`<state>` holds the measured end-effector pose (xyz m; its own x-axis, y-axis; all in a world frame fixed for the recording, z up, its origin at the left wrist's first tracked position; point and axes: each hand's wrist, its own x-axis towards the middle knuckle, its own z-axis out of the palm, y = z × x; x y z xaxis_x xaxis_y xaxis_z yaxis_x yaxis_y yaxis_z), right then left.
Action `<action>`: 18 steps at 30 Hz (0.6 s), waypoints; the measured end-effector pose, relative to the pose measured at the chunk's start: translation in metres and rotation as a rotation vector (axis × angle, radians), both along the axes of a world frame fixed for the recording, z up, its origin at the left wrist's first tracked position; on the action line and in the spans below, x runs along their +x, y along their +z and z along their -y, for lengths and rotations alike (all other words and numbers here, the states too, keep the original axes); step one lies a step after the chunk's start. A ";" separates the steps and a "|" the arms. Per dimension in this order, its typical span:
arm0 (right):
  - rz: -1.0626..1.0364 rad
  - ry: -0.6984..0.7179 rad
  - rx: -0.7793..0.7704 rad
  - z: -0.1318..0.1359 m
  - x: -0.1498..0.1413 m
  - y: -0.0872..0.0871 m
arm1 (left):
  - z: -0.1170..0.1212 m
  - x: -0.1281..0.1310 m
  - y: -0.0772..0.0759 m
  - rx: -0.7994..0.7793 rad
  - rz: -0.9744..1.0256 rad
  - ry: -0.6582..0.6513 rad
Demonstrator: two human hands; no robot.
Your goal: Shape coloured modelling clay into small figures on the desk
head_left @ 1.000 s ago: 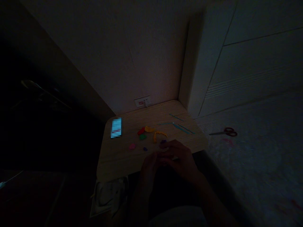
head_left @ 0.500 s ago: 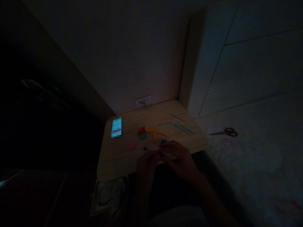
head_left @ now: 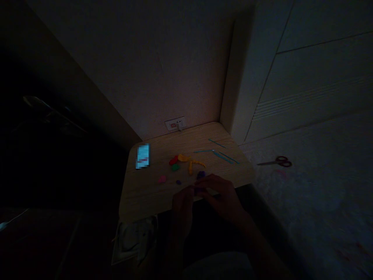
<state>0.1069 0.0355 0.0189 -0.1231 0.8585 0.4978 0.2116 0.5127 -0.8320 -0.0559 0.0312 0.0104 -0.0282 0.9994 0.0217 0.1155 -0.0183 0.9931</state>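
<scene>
Purple lumps (head_left: 201, 175), three: one between both hands (head_left: 222, 194)

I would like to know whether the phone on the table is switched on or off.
The phone is on: its screen glows bright pale blue, standing out against the dimly lit table.

A phone (head_left: 143, 156) is lying on the table (head_left: 140, 194), near its far left corner. Clay lumps (head_left: 174, 160) are sitting together around the middle, with clay strips (head_left: 197, 163) reaching out on their right. Nearer the front edge, a clay blob (head_left: 162, 179), a clay pellet (head_left: 178, 182) and a clay clump (head_left: 201, 175) are lying apart, left to right. Modelling tools (head_left: 223, 157) are resting toward the right side. Beyond the table, a wall socket (head_left: 175, 123) is sitting in the wall (head_left: 175, 77); scissors (head_left: 275, 161) are lying on the floor (head_left: 314, 186) to the right.
</scene>
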 end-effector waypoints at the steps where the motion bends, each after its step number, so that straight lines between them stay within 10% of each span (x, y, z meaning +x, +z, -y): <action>1: -0.022 -0.022 -0.008 0.000 0.000 0.000 | 0.000 0.001 0.002 0.008 0.019 -0.026; 8: -0.455 -0.132 -0.253 0.002 -0.008 0.000 | 0.001 0.001 0.012 0.131 -0.036 0.016; 18: -0.489 -0.046 -0.430 -0.001 -0.012 0.000 | 0.006 0.004 0.014 0.159 -0.078 0.003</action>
